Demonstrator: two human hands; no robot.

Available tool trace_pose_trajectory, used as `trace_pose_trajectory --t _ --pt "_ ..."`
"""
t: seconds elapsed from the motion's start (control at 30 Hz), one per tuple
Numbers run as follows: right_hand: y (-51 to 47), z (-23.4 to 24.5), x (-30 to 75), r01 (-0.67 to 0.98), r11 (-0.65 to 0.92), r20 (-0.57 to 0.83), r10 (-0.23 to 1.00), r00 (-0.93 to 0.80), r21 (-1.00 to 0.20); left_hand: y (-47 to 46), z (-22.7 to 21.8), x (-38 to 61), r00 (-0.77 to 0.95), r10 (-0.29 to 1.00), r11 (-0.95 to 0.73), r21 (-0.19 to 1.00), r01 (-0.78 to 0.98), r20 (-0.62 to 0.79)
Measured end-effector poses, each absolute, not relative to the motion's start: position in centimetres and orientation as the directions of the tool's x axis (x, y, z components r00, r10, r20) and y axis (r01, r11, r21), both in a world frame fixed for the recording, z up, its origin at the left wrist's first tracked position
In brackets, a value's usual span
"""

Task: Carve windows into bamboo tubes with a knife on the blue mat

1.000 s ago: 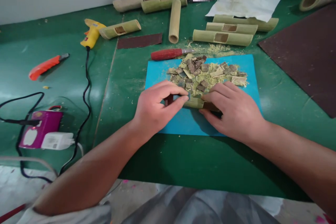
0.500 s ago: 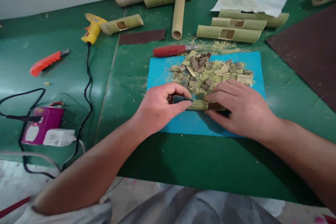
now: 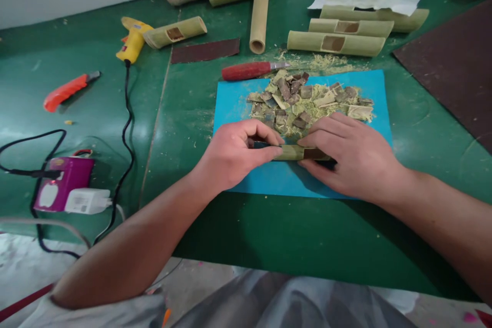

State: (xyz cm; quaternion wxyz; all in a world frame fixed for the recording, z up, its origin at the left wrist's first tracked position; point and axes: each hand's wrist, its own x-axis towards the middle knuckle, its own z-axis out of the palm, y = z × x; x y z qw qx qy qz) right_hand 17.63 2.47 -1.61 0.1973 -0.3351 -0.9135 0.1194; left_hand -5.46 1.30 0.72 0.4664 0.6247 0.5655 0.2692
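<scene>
A short bamboo tube [image 3: 291,152] with a cut-out window lies crosswise over the blue sheet [image 3: 265,184]. My right hand [image 3: 351,156] is closed around the tube's right part, thumb below and fingers above, covering that end. At the tube's left end, my left hand [image 3: 230,156] pinches a small dark piece of sandpaper [image 3: 262,145] against the bamboo; most of the piece is hidden by the fingers. Just beyond both hands lies a heap of sandpaper scraps and bamboo shavings [image 3: 303,105].
A red-handled knife [image 3: 248,70] lies behind the blue sheet. Several windowed bamboo tubes [image 3: 336,43] rest farther back. To the left are a yellow glue gun [image 3: 134,41], an orange cutter [image 3: 67,92] and a purple power box [image 3: 63,182] with cables. A brown sandpaper sheet [image 3: 453,72] lies right.
Less of the dark sandpaper shows now in my left hand, as it has turned or dipped lower. Both hands keep their places on the tube. The camera view has shifted slightly.
</scene>
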Motion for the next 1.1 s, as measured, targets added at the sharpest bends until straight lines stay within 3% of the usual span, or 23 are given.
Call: trace_pose_trajectory --t 0.27,0.5,0.83,0.97,1.1 --pt "2.57 -1.66 17.65 0.572 0.748 0.270 0.658 -0.703 -0.336 1.49 0.29 -5.18 0.138 0.977 0.077 0.869 0.489 -0.164" --pt "2.56 -1.59 17.65 0.576 0.743 0.265 0.663 -0.700 -0.341 1.30 0.96 -5.46 0.200 0.956 0.111 0.895 0.432 -0.214" --pt "2.55 -1.69 17.68 0.568 0.755 0.285 0.652 -0.703 -0.328 1.60 0.37 -4.96 0.109 0.987 0.040 0.836 0.548 -0.118" --pt "2.53 -1.62 17.75 0.573 0.753 0.290 0.655 -0.698 -0.322 1.62 1.00 -5.40 0.199 0.958 0.084 0.869 0.489 -0.204" --pt "2.49 -1.62 17.64 0.578 0.751 0.287 0.658 -0.697 -0.319 1.52 1.16 -5.50 0.227 0.962 0.018 0.867 0.498 -0.150"
